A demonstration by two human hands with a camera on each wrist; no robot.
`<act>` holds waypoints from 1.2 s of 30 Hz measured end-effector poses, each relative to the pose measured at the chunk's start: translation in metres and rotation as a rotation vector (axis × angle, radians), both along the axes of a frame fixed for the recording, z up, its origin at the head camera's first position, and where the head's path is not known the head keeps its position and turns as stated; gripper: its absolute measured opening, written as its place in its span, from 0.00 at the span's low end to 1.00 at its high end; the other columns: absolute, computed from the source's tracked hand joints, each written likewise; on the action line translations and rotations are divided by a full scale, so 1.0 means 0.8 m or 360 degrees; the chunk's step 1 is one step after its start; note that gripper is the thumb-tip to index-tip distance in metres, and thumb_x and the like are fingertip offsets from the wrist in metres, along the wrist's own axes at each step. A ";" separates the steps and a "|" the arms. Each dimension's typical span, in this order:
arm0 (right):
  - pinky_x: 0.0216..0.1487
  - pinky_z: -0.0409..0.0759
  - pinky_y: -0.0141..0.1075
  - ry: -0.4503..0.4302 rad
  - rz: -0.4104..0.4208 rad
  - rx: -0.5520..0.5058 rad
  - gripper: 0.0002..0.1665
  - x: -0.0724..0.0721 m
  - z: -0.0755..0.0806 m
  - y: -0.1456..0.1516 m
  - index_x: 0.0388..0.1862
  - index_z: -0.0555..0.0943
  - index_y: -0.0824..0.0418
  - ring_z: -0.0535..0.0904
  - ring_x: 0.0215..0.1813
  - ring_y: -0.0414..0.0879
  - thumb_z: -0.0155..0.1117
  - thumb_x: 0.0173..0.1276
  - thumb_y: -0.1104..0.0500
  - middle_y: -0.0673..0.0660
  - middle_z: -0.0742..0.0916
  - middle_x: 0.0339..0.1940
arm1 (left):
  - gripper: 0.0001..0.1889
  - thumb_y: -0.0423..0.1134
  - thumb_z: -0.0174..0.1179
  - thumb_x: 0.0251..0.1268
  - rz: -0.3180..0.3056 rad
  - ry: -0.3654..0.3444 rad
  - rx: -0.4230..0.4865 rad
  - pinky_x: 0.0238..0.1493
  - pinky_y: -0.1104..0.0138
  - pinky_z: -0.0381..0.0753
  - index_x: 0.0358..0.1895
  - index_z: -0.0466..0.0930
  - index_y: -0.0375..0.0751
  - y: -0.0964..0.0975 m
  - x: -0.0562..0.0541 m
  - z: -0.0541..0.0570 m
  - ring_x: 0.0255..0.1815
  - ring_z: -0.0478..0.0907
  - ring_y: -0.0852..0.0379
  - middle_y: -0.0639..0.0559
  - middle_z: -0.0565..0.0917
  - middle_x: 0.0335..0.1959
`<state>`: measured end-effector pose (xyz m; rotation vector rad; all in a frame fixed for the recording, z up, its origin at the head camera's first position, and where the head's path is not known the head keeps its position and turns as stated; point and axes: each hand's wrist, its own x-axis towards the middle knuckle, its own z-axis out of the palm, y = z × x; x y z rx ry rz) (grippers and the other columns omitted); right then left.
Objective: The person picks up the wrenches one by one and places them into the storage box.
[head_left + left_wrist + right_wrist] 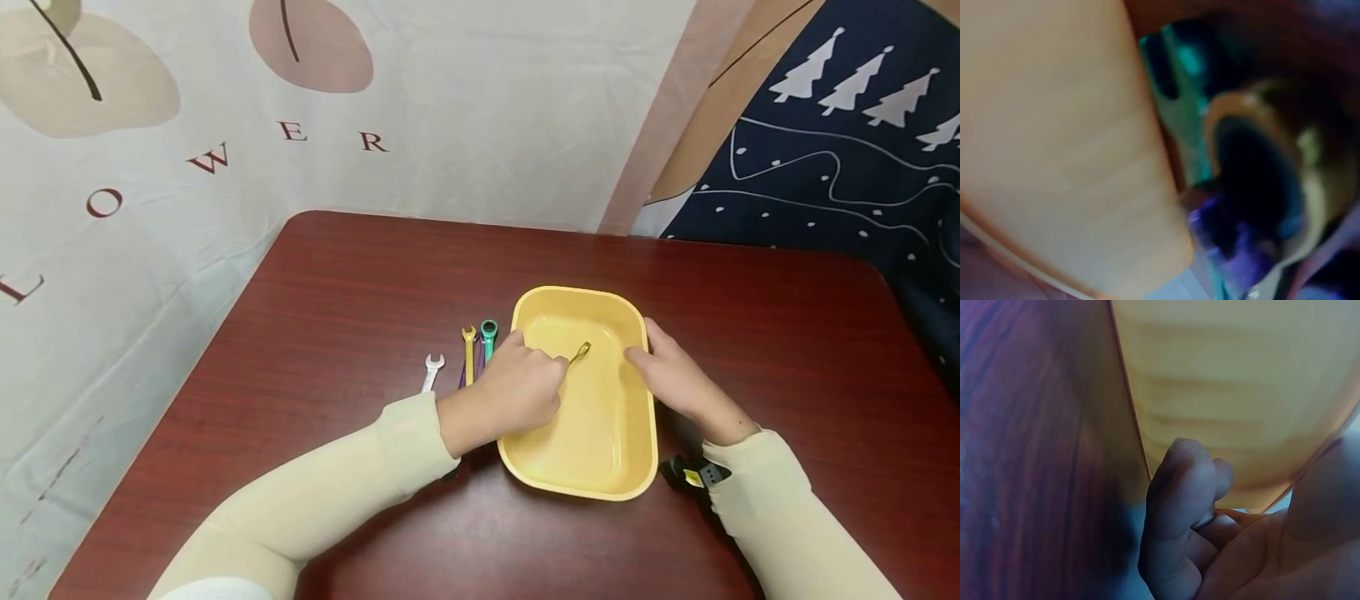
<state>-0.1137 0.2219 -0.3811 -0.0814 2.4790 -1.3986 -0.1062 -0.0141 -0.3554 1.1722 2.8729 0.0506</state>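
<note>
A yellow plastic bin (pixel 611 433) stands on the table. My left hand (pixel 521 387) is over its left rim and pinches a gold wrench (pixel 581 352). Only the ring end of that wrench shows, inside the bin; the hand hides the rest. My right hand (pixel 678 375) grips the bin's right rim, thumb on the inner side and fingers outside. In the right wrist view, curled fingers (pixel 1179 494) lie by the bin's outer wall (pixel 1210 381). The left wrist view looks at the bin's other side wall (pixel 1060 137), with blurred wrenches beside it.
Left of the bin lie a silver wrench (pixel 432 371), a yellow-gold wrench (pixel 469 350), a teal wrench (pixel 489 333) and purple pieces (pixel 479 358), partly behind my left arm. The reddish-brown table (pixel 337 292) meets a printed cloth (pixel 480 125) at the back.
</note>
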 end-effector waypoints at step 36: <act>0.38 0.84 0.35 0.0001 0.0014 0.0021 0.32 -0.001 0.002 -0.001 0.78 0.53 0.64 0.87 0.35 0.47 0.43 0.78 0.60 0.71 0.81 0.51 | 0.05 0.37 0.55 0.62 -0.0016 0.0079 -0.0188 0.39 0.60 0.65 0.29 0.78 0.50 0.004 -0.003 -0.011 0.20 0.73 0.61 0.57 0.80 0.18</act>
